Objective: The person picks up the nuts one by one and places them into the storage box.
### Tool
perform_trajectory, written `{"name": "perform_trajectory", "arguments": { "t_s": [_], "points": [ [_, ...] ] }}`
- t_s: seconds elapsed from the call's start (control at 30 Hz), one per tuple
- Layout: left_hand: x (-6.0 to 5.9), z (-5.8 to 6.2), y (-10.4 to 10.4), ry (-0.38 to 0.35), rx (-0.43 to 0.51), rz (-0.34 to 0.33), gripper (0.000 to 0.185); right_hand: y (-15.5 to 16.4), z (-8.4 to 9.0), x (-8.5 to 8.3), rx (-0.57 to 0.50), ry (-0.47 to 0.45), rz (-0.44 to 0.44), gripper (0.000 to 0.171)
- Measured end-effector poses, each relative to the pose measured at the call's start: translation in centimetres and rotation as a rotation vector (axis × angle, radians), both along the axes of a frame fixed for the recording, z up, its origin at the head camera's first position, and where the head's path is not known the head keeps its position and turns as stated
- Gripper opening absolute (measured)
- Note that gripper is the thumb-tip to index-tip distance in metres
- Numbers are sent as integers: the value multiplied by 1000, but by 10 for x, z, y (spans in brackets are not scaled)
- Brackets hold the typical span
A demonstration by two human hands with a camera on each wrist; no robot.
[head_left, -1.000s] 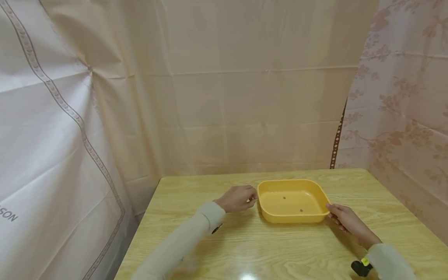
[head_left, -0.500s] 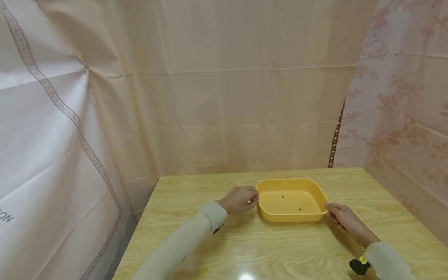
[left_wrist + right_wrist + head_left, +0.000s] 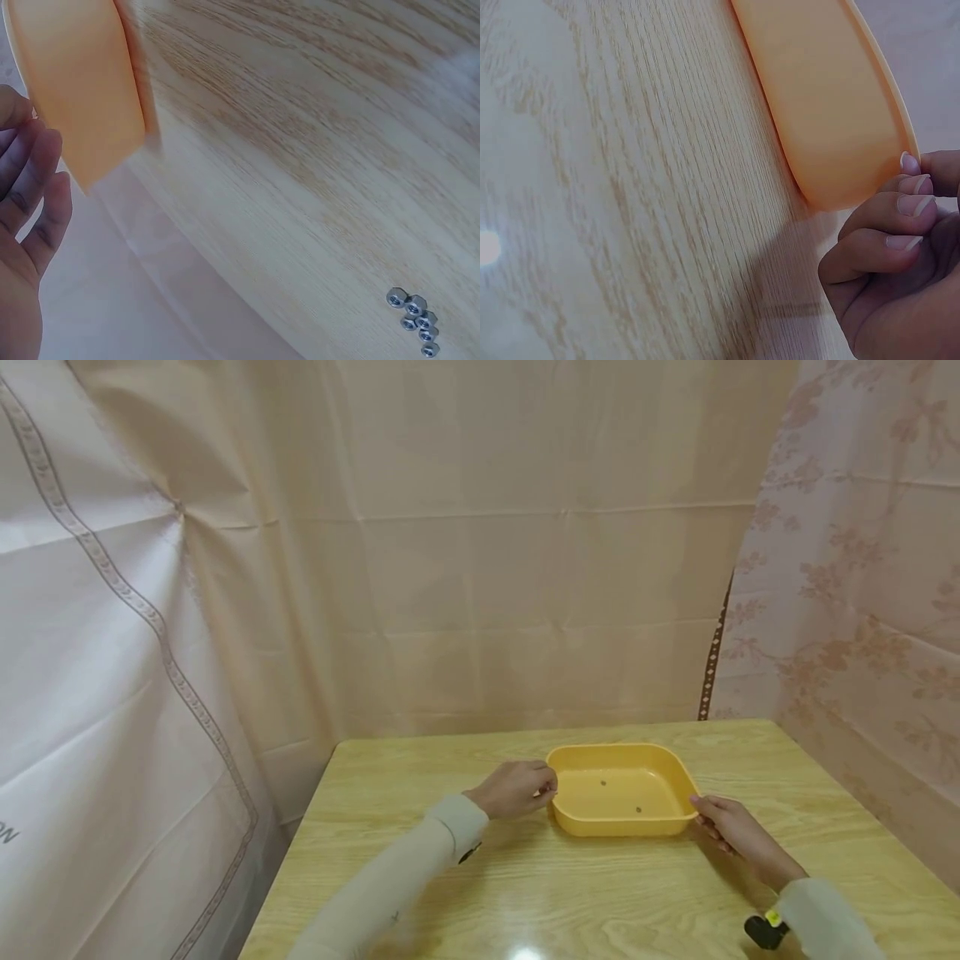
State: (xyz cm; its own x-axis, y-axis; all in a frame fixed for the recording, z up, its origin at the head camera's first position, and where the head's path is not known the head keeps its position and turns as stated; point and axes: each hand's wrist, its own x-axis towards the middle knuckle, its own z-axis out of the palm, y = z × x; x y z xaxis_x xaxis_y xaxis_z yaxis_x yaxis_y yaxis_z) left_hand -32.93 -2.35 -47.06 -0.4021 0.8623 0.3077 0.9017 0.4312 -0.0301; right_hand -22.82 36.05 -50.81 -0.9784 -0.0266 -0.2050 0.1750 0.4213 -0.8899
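Head view: tray [image 3: 626, 827] on desk [image 3: 600, 893]

The yellow tray sits flat towards the far edge of the desk, right of the middle, with a hand at each short end. At its near right corner, the right hand [image 3: 738, 831] pinches the rim; in the right wrist view the other fingers curl below it, nails showing. At the opposite end, the left hand [image 3: 513, 788] is at the left rim, narrow, its thumb and fingers drawn close together. Whether it grips the rim, or anything small, I cannot tell.

Two specks [image 3: 603, 783] lie apart on the tray floor, too small to make out. The left wrist view shows a cluster of metal nuts [image 3: 417, 319] on the desk, well apart from the tray, several of them touching.

Both arms wear pale sleeves [image 3: 397, 881]. A black piece [image 3: 767, 932] with a yellow patch shows beside the right cuff. Beige cloth [image 3: 480, 568] hangs behind the desk, white cloth [image 3: 90, 710] with a patterned band at the left, and floral cloth [image 3: 870, 610] at the right.
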Motion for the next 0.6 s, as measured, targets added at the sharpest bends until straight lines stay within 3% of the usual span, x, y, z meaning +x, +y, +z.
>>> {"name": "perform_trajectory", "arguments": {
  "t_s": [0.6],
  "points": [
    [3,0,1,-9,-11,-9,10,1,0,0,6,-3,1,51]
  ]
}}
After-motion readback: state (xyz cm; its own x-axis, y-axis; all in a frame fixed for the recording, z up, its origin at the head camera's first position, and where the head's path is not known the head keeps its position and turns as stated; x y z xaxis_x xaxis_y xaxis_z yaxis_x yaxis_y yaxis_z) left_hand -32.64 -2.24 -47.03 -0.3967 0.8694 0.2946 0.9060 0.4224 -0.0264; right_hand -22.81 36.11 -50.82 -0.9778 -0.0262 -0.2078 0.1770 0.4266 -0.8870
